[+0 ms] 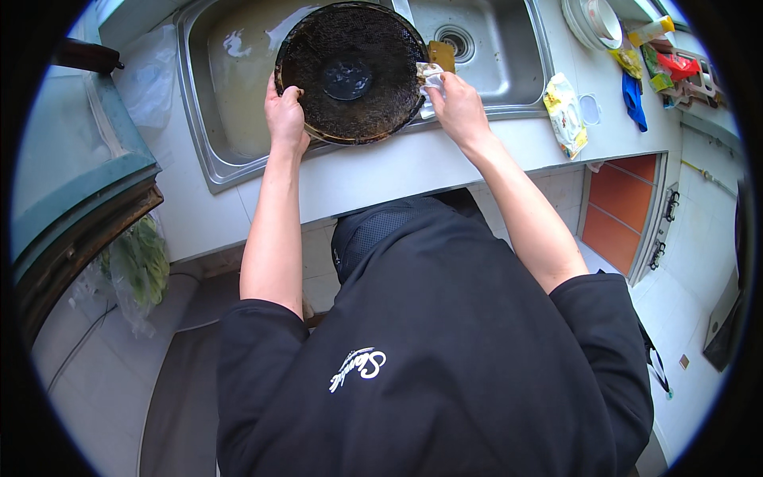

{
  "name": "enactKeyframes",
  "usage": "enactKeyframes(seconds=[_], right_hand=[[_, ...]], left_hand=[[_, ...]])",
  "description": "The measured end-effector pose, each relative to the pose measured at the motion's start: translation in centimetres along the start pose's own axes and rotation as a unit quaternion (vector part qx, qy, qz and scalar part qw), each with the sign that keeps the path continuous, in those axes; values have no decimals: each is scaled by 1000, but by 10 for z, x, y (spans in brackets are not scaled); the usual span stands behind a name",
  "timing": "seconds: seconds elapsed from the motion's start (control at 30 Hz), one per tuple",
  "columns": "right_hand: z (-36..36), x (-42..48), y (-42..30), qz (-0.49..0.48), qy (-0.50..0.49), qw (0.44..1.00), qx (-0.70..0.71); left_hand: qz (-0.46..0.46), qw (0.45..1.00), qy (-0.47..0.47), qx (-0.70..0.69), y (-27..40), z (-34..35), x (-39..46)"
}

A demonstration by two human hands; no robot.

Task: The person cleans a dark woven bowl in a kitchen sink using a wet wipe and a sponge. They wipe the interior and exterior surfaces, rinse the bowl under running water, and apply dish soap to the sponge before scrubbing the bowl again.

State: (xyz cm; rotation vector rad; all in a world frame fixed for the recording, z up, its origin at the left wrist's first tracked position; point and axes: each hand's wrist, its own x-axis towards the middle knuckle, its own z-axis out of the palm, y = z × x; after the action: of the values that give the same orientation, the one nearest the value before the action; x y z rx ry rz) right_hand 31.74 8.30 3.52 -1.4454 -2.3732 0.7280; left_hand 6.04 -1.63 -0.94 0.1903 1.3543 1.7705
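Observation:
A round, dark, grease-stained mesh filter with a rim is held over the front edge of a double steel sink. My left hand grips its left rim, thumb on top. My right hand pinches a crumpled, soiled white wipe against the right rim. Just behind that wipe, a yellowish-brown sponge or pad lies by the sink divider. Cloudy water stands in the left basin. The right basin shows its drain.
Right of the sink lie a wipes packet, a clear plastic lid, stacked bowls and a blue cloth. A plastic bag lies left. A teal-framed window juts in at the left.

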Motion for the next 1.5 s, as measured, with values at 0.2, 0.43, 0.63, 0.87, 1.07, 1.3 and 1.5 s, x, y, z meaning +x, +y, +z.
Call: enactKeyframes(seconds=[0.2, 0.43, 0.63, 0.87, 1.07, 1.3, 1.5], right_hand=[[8, -14, -9, 35, -65, 997, -3], [7, -10, -32, 77, -215, 973, -21], [12, -13, -42, 100, -307, 947, 0], [17, -16, -62, 119, -326, 937, 39], [33, -15, -80, 100, -349, 929, 73], [42, -24, -98, 87, -312, 941, 101], [55, -29, -104, 86, -268, 943, 176]], left_hand=[[16, 1000, 20, 6, 5, 5, -7], [27, 999, -2, -17, 9, 8, -11], [55, 998, 12, 6, 3, 4, -9], [47, 999, 4, -2, 5, 6, -14], [60, 998, 15, -2, -2, 2, -13], [62, 998, 20, -27, -3, 4, -17], [77, 996, 34, -2, -1, 7, -18]])
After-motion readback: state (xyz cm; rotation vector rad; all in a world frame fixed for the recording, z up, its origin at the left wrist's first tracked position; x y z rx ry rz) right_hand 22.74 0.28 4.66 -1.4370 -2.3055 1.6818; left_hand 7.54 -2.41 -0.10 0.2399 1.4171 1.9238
